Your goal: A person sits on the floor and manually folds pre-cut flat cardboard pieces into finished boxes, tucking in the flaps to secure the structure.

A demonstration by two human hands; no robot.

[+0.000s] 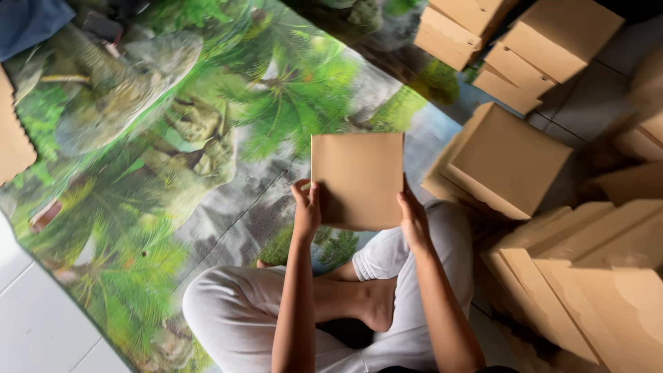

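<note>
Crossed legs in pale trousers (235, 311) filled the bottom of my view, a bare foot (376, 304) tucked between them. Above them, my left hand (306, 207) and right hand (413, 217) were each closed on a lower side edge of a flat brown cardboard square (358, 176), held up over the palm-print mat (173, 159) rather than resting on it. I judged the work to be partway — several folded brown boxes (507, 155) were stacked to the right and at the top right, while this piece looked flat and unfolded. More flat cardboard (12, 138) showed at the left edge. Open room lay to the left over the mat; the right side was crowded, the nearest box just beside the right hand — little clearance there.
</note>
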